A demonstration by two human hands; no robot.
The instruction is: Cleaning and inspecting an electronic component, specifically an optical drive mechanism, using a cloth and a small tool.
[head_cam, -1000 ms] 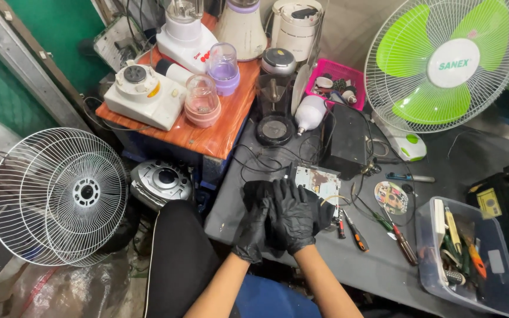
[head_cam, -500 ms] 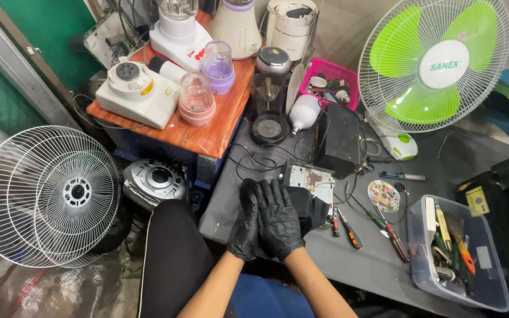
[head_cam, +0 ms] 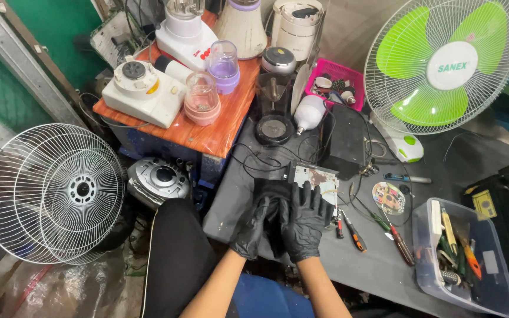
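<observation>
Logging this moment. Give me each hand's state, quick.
Left hand: gloved, fingers curled, resting on the dark device; grip cannot be told.
Right hand: gloved, fingers spread, open, beside the circuit board.

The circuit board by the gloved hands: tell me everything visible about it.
The flat rectangular circuit board looks pale grey-white with brownish stains and dark edges. It lies flat on the dark grey worktable, just in front of a black box, with black wires running to its left. The fingertips of the right hand, in a black glove, overlap its near edge. Finer parts are too small to tell.
</observation>
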